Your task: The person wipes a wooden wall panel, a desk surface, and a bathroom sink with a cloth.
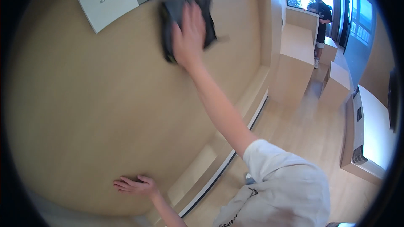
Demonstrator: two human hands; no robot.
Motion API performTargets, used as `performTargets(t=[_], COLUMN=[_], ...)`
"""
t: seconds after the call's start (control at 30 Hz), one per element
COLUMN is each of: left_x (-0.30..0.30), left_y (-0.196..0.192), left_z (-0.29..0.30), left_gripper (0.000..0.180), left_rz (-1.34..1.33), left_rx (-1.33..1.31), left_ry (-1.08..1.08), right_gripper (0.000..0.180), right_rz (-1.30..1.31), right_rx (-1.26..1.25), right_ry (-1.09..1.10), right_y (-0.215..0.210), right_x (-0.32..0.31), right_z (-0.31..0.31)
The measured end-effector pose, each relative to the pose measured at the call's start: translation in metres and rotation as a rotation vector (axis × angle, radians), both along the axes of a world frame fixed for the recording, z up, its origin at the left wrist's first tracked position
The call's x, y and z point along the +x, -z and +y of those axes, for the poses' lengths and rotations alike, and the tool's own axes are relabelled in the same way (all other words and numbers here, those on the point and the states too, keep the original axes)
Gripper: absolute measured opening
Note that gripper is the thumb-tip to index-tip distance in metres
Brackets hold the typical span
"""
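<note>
My right hand (190, 33) lies over a dark grey cloth (208, 14), holding it flat against the large wood-toned panel (105, 101). Its fingers stretch upward over the cloth, with the thumb to the left. Both hand and cloth are smeared by motion. Just to their left, a white and grey plate (111, 2) with socket slots in its grey part is fixed to the panel. Lower left, my left hand (135, 186) rests on the same panel, holding nothing. Its fingers point left and the thumb stands apart from them.
Along the panel's lower edge runs a ledge with a dark strip (206, 187). At the right, a white boxy device (374, 126) sits on a wooden stand. Wooden blocks (336, 82) and a cabinet (294, 67) stand farther off, near a person in dark clothes (323, 17).
</note>
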State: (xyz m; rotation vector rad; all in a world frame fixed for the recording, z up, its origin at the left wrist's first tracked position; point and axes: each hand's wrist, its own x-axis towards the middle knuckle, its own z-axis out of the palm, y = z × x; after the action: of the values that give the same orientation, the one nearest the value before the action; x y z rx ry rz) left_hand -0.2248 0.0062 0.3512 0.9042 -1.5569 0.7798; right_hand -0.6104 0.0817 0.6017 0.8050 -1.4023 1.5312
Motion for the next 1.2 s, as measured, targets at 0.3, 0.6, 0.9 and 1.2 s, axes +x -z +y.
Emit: performTargets(t=[0.3,0.6,0.9,1.2], left_x=[-0.018,-0.021,-0.010,-0.004], left_y=[-0.009,-0.002,-0.002,-0.006], left_z=[0.003,0.009,0.005,-0.002], left_gripper=[0.063,0.064,0.061,0.060], left_rz=[0.017,0.102,0.054,0.013], left_rx=[0.013,0.108,0.022,0.016], left_ry=[0.053,0.067,-0.070,-0.035], right_gripper=[0.047,0.076,0.083,0.015], right_rz=[-0.950,0.030,-0.280,-0.683], right_rx=[-0.168,-0.080,0.241,-0.093], right_ry=[0.017,-0.049,-0.094,-0.001], right_y=[0.362,-0.037,0.283,0.199], right_x=[0.035,0.069,0.048,0.045], right_z=[-0.007,-0.016,0.004,-0.037])
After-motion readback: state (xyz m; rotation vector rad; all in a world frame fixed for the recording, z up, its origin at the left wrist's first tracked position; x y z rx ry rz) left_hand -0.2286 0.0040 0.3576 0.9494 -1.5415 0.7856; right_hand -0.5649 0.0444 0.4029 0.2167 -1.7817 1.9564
